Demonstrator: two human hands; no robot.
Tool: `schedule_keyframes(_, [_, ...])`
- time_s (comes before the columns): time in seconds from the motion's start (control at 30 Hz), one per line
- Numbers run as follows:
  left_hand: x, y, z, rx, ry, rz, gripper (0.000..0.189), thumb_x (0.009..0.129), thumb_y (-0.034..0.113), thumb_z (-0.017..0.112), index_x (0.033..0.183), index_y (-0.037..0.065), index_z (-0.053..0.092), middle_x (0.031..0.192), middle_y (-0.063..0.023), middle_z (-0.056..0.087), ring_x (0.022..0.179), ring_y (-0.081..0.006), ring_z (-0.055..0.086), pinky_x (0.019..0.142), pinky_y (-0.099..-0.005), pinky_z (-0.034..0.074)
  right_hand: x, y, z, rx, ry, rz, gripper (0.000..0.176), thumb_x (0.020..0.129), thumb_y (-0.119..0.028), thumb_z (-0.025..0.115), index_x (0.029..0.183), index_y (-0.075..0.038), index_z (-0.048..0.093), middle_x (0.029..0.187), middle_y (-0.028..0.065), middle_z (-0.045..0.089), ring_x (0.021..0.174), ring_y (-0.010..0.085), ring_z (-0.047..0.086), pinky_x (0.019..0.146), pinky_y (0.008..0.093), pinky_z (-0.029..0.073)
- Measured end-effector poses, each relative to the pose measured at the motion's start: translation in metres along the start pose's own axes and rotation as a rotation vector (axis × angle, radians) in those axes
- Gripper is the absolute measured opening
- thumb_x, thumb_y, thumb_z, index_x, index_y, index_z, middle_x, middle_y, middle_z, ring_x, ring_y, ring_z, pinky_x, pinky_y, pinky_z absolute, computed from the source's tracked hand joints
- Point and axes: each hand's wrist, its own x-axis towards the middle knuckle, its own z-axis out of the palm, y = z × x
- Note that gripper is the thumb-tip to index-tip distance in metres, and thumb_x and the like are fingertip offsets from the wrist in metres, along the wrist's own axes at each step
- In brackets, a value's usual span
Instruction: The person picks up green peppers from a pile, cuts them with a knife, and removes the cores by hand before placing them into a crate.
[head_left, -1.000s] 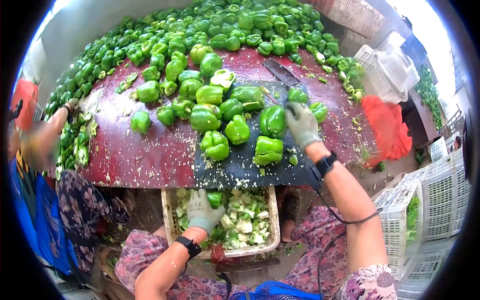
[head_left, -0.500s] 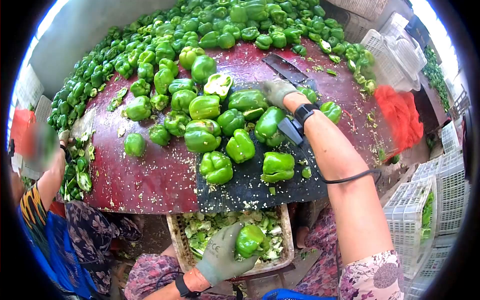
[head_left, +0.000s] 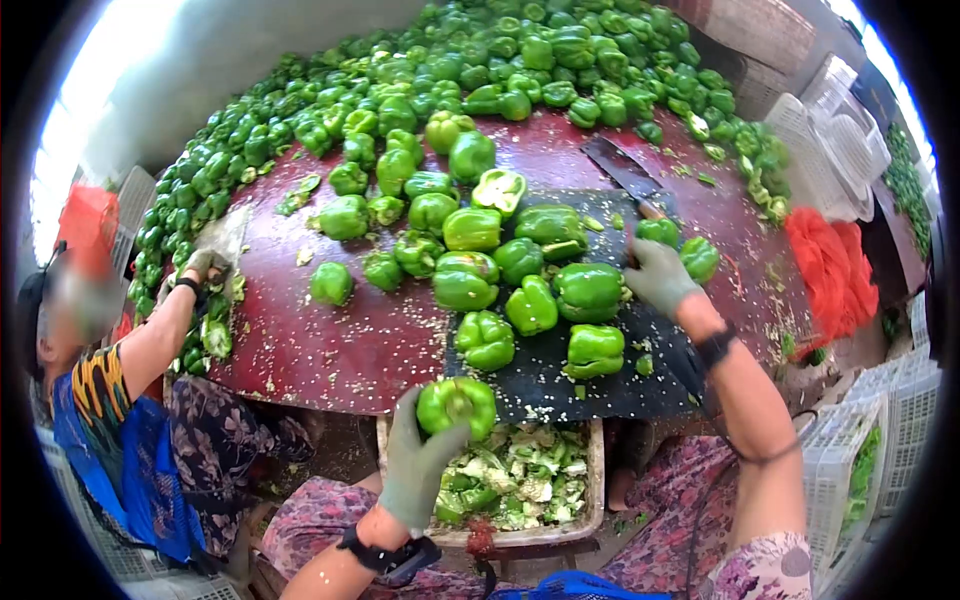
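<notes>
My left hand (head_left: 412,465), in a grey-green glove, grips a green bell pepper (head_left: 458,408) at the table's near edge, above a crate (head_left: 598,490) of pepper scraps. The pepper's stem end faces me. My right hand (head_left: 660,278), also gloved, is over the dark mat beside a large bell pepper (head_left: 588,292). Its fingers are curled, and a small dark reddish-brown bit shows at the fingertips; I cannot make out what it is. A cleaver (head_left: 618,168) lies just beyond, its wooden handle towards me. Several whole peppers (head_left: 485,340) and a cut-open one (head_left: 499,190) lie nearby.
A large heap of bell peppers (head_left: 420,75) covers the table's far side. Seeds are scattered over the red tabletop (head_left: 320,345). At left, a co-worker's gloved hand (head_left: 207,266) is among peppers. Red netting (head_left: 832,275) and white plastic crates (head_left: 830,470) are at right.
My left hand has lifted its pepper from over the scrap crate to the table edge and turned it. My right hand has drawn back towards me from near the cleaver. The view has shifted.
</notes>
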Motion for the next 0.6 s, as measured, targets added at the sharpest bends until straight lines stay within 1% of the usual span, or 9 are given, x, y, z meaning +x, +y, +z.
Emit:
schedule_keyframes(0.1, [0.038, -0.026, -0.002, -0.159, 0.135, 0.004, 0.058, 0.081, 0.019, 0.069, 0.127, -0.004, 0.043, 0.109, -0.0087, 0.057, 0.094, -0.0144, 0.055, 0.085, -0.0265, 0.046, -0.059, -0.045, -0.021, 0.240, 0.046, -0.004, 0.019, 0.078, -0.012, 0.063, 0.094, -0.002, 0.065, 0.083, 0.0198, 0.065, 0.081, 0.0334, 0.066, 0.073, 0.0390, 0.052])
schedule_keyframes(0.17, [0.060, -0.040, 0.005, -0.135, 0.219, 0.039, 0.064, 0.082, 0.023, 0.071, 0.130, -0.004, 0.040, 0.114, -0.0102, 0.056, 0.099, -0.0151, 0.054, 0.088, -0.0275, 0.045, -0.097, -0.079, -0.024, 0.330, -0.139, -0.098, 0.016, 0.077, -0.012, 0.065, 0.092, -0.005, 0.066, 0.082, 0.0134, 0.066, 0.079, 0.0290, 0.065, 0.074, 0.0371, 0.052])
schedule_keyframes(0.2, [0.070, -0.051, 0.009, -0.120, 0.268, 0.043, 0.066, 0.082, 0.024, 0.072, 0.132, -0.005, 0.039, 0.116, -0.0108, 0.056, 0.100, -0.0155, 0.054, 0.090, -0.0280, 0.045, -0.111, -0.096, -0.025, 0.363, -0.296, -0.223, 0.022, 0.077, -0.013, 0.067, 0.097, -0.005, 0.065, 0.087, 0.0144, 0.065, 0.080, 0.0298, 0.065, 0.076, 0.0369, 0.053])
schedule_keyframes(0.27, [0.085, -0.057, 0.021, -0.179, 0.271, 0.078, 0.084, 0.081, 0.035, 0.075, 0.139, -0.006, 0.030, 0.123, -0.0147, 0.053, 0.108, -0.0211, 0.053, 0.096, -0.0319, 0.043, -0.133, -0.115, -0.010, 0.300, -0.581, -0.447, 0.048, 0.081, -0.019, 0.064, 0.127, -0.011, 0.054, 0.119, 0.0179, 0.058, 0.097, 0.0318, 0.064, 0.083, 0.0404, 0.053])
schedule_keyframes(0.33, [0.102, -0.070, 0.013, -0.054, 0.233, 0.110, 0.093, 0.081, 0.039, 0.075, 0.144, -0.006, 0.024, 0.133, -0.0198, 0.047, 0.118, -0.0252, 0.049, 0.101, -0.0342, 0.040, -0.129, -0.124, -0.013, 0.178, -0.693, -0.468, 0.054, 0.082, -0.021, 0.062, 0.134, -0.013, 0.049, 0.128, 0.0178, 0.053, 0.104, 0.0338, 0.062, 0.088, 0.0407, 0.052])
schedule_keyframes(0.4, [0.112, -0.076, 0.005, 0.147, 0.230, 0.125, 0.097, 0.083, 0.047, 0.069, 0.146, -0.006, 0.019, 0.142, -0.0258, 0.037, 0.129, -0.0321, 0.042, 0.107, -0.0369, 0.034, -0.104, -0.101, -0.003, 0.214, -0.242, -0.522, 0.050, 0.079, -0.014, 0.065, 0.127, -0.010, 0.054, 0.124, 0.0183, 0.058, 0.103, 0.0340, 0.062, 0.090, 0.0402, 0.052])
schedule_keyframes(0.47, [0.118, -0.073, 0.001, 0.345, 0.251, 0.137, 0.097, 0.084, 0.052, 0.066, 0.146, -0.006, 0.019, 0.144, -0.0278, 0.034, 0.132, -0.0357, 0.039, 0.109, -0.0380, 0.032, -0.068, -0.079, -0.008, 0.278, 0.033, -0.209, 0.033, 0.080, -0.005, 0.064, 0.112, -0.003, 0.062, 0.112, 0.0174, 0.064, 0.103, 0.0308, 0.062, 0.090, 0.0382, 0.050])
schedule_keyframes(0.5, [0.124, -0.085, -0.005, 0.489, 0.242, 0.206, 0.099, 0.083, 0.056, 0.064, 0.147, -0.005, 0.019, 0.145, -0.0292, 0.032, 0.134, -0.0385, 0.035, 0.111, -0.0404, 0.029, -0.046, -0.052, -0.001, 0.217, 0.290, -0.203, 0.029, 0.081, -0.004, 0.064, 0.110, -0.001, 0.063, 0.110, 0.0169, 0.065, 0.102, 0.0296, 0.062, 0.090, 0.0369, 0.049])
schedule_keyframes(0.6, [0.129, -0.081, -0.018, 0.777, 0.203, 0.266, 0.101, 0.082, 0.057, 0.065, 0.148, -0.003, 0.018, 0.147, -0.0276, 0.030, 0.137, -0.0381, 0.030, 0.112, -0.0431, 0.026, 0.013, 0.009, -0.011, 0.141, 0.509, 0.031, 0.031, 0.086, -0.013, 0.062, 0.115, -0.004, 0.063, 0.111, 0.0178, 0.065, 0.101, 0.0296, 0.062, 0.089, 0.0355, 0.049])
